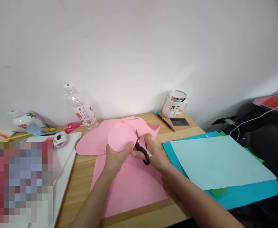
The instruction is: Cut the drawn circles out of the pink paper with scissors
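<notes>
My left hand grips a rounded piece of pink paper at its lower edge, thumb on top. In my right hand is a pair of scissors with black handles, its blades pointing up along the right edge of the rounded piece. A curved strip of the same pink paper trails off to the right of the blades. Beneath both hands lie pink sheets, and another rounded pink piece rests to the left.
A clear plastic bottle and a white mug stand by the wall. A pen and a dark card lie near the mug. Blue and green sheets spread at right. At left are pink scissors and a small white device.
</notes>
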Action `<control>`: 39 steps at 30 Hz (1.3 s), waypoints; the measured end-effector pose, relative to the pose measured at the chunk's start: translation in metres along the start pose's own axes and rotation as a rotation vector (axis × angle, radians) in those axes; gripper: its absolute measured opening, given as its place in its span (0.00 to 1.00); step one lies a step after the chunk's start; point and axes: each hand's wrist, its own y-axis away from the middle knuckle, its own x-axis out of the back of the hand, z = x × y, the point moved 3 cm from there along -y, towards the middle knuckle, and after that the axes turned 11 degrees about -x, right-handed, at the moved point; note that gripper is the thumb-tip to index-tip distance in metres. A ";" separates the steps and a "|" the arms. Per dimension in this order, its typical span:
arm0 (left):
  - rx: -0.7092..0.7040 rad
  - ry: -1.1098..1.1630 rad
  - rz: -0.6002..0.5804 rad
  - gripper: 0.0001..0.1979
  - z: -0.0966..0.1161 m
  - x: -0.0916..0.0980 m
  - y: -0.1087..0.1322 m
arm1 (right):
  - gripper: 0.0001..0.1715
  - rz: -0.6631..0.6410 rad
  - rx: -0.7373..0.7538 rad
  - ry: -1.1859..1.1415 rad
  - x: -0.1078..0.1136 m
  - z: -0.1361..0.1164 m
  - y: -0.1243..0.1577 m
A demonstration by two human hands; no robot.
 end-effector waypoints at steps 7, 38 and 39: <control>-0.023 0.007 -0.013 0.15 -0.002 0.001 0.000 | 0.21 -0.014 0.039 0.030 0.001 0.001 -0.001; 0.024 0.055 0.030 0.10 0.002 0.002 -0.001 | 0.19 -0.072 0.056 -0.054 -0.004 0.001 -0.004; 0.008 0.074 0.027 0.10 0.001 0.002 -0.002 | 0.20 -0.065 0.033 -0.066 -0.004 0.001 -0.004</control>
